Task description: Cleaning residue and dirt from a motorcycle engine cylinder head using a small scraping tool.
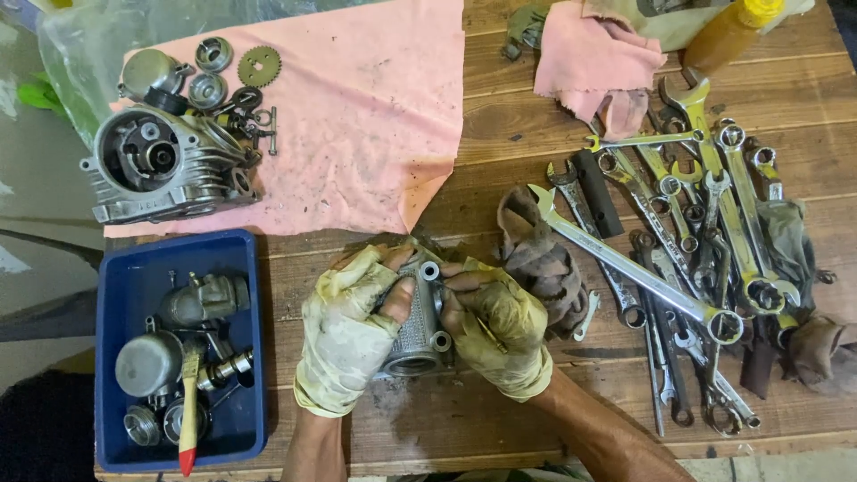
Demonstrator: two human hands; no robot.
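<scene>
We hold finned engine cylinder (pixel 418 321) at surface's near edge, left hand (pixel 350 328) and right hand (pixel 498 323) each closed around one side, both in stained fingerless gloves. Cast aluminium, ribbed, grimy. Teardown well on: cylinder head (pixel 161 170), sprocket (pixel 259 65) on pink cloth (pixel 375 116); small parts, brush in blue tray (pixel 134 277). Chrome wrenches (pixel 696 232) piled right.

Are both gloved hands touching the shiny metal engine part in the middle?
Touching. The head view shows the left hand and right hand wrapped around the ribbed metal engine part, fingers pressed against its sides.
</scene>
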